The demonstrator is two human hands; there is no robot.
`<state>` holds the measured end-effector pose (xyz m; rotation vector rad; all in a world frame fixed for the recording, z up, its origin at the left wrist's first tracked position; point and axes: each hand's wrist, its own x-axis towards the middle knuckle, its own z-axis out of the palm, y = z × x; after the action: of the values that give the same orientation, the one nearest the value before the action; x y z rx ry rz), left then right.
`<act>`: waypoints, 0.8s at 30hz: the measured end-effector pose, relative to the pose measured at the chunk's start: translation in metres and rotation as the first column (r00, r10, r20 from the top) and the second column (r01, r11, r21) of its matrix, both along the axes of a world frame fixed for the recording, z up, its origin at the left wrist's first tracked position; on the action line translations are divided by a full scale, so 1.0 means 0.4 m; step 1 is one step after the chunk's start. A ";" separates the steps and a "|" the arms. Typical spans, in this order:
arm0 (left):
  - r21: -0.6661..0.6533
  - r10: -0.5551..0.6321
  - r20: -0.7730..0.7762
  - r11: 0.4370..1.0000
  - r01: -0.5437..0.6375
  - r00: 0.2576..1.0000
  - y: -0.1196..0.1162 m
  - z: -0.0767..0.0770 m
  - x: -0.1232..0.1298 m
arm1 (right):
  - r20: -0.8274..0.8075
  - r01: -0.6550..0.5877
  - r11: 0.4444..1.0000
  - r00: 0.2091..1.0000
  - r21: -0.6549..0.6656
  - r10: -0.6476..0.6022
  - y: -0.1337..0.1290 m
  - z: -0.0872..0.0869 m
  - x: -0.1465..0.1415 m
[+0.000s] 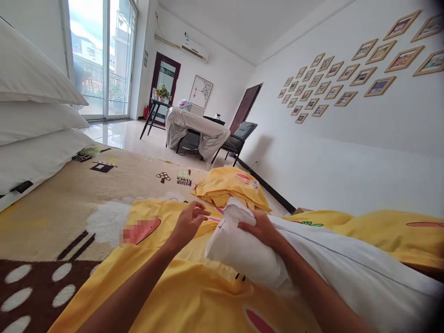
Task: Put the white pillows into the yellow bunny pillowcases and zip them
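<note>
Over the rumpled yellow printed cloth (187, 286), the left hand (190, 221) hovers, fingers loosely curled, near the far end of a long, puffy white fabric cushion (239, 249); flat cream patterned blanket (138, 173) spreads leftward. The right hand (262, 230) clasps that end, thumb in front, the cushion running beneath its forearm.

Pillowcase (194, 296) spread on blanket (138, 180), front centre. Pillow (239, 252) lies partly over it, reaching off to the right; right hand (262, 226) on pillow's inner end, left hand (189, 222) just left of that end. Cloth pile (225, 182) just beyond both hands. Pillow stack (31, 120) at left. Behind, on floor (132, 136): table (194, 120), chair (241, 138) to its right. Framed pictures (323, 88) on right-hand wall (347, 134).
</note>
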<state>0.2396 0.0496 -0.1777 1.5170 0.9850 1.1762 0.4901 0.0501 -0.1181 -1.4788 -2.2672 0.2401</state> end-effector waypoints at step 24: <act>-0.105 -0.315 -0.874 0.866 0.489 0.370 -0.035 -0.028 -0.051 | 0.329 -0.387 0.905 0.890 0.179 0.315 -0.001 -0.109 -0.064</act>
<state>0.2191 0.0357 -0.1890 2.4286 1.0278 0.0042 0.4645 0.0496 -0.1618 -1.0223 -2.6866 -0.1614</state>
